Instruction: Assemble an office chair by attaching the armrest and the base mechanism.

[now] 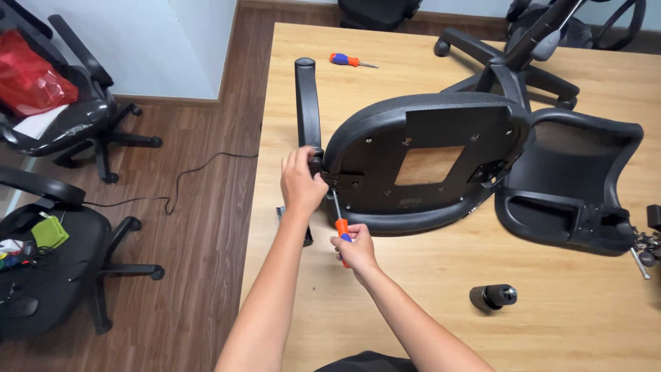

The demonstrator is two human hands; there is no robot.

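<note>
The upturned chair seat (427,158) lies on the worktop (413,303), underside up so its fittings are reachable. The left hand (301,182) steadies the armrest (308,103), fingers closed around its base; the right hand (354,249) grips an orange screwdriver (339,222), tip at the bracket
</note>
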